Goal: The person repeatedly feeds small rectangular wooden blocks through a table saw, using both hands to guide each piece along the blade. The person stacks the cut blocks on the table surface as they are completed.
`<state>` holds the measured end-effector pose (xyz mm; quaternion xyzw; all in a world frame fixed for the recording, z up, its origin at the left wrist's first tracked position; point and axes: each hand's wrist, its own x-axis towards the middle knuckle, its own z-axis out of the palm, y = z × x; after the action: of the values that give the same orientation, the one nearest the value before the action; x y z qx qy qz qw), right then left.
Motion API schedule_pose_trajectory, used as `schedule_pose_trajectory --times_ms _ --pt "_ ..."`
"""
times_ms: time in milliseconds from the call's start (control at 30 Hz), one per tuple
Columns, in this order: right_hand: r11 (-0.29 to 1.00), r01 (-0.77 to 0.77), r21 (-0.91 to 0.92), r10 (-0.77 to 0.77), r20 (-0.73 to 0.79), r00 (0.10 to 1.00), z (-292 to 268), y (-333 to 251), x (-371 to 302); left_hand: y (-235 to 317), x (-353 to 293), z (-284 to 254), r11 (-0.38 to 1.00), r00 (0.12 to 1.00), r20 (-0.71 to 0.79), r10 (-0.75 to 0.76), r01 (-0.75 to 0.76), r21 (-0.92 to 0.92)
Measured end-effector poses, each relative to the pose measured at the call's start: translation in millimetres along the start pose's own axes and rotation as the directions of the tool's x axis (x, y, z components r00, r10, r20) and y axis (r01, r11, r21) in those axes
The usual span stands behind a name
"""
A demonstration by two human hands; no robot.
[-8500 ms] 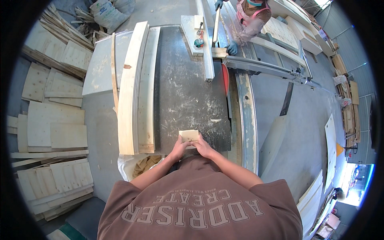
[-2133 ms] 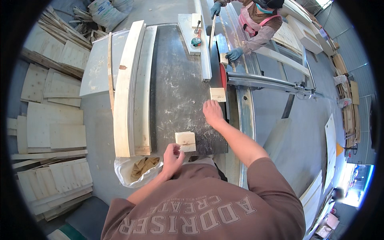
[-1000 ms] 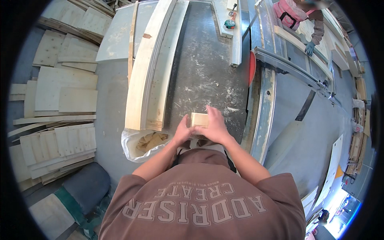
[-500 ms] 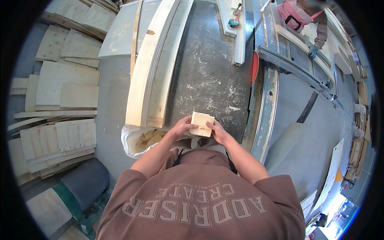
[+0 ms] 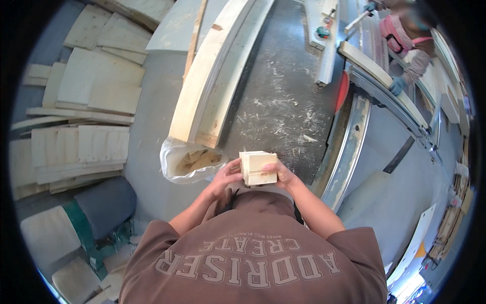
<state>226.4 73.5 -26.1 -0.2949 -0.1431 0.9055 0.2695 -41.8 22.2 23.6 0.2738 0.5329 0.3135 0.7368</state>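
Woodworking shop, sawmill-type setup: a dark saw surface [image 5: 283,101] dusted with chips and sawdust, a red saw blade [image 5: 342,92] at its edge next to a long metal sliding rail [image 5: 349,152], and long pale planks [image 5: 212,86] lying on it. Stacks of cut boards [image 5: 81,147] cover the floor on the left, and a plastic bag of offcuts [image 5: 192,161] hangs at the near edge. A second person in gloves [image 5: 405,55] works wood at the far end of the machine.

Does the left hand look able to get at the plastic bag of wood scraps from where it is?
Probably yes. The left hand grips the stack of wood blocks with the right hand; the plastic bag sits open just beside it, nothing between.
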Motion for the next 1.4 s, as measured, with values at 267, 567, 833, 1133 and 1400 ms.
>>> schedule_pose_trajectory --times_ms 267,567,833,1133,1400 --pt "0.976 0.02 0.217 -0.016 -0.021 1.0 40.4 42.4 29.2 15.7 -32.5 -121.7 0.451 0.146 -0.659 0.738 0.618 0.643" --pt "0.992 0.119 0.049 -0.118 -0.014 0.993 132.5 108.2 91.3 -46.5 -86.5 -165.2 0.523 0.525 -0.754 0.394 0.547 0.654" --pt "0.989 0.112 -0.097 -0.127 -0.176 0.976 151.3 203.9 167.0 -43.9 -112.6 -210.7 0.707 0.444 -0.718 0.536 0.23 0.669" --pt "0.257 -0.74 -0.621 -0.07 -0.776 0.627 196.4 262.6 272.8 -24.0 -110.6 -229.0 0.512 0.56 -0.479 0.676 0.111 0.852" --pt "0.104 -0.3 -0.948 0.222 -0.272 0.936 160.8 246.2 254.9 -2.5 -119.1 -265.8 0.671 0.407 -0.642 0.65 0.089 0.736"
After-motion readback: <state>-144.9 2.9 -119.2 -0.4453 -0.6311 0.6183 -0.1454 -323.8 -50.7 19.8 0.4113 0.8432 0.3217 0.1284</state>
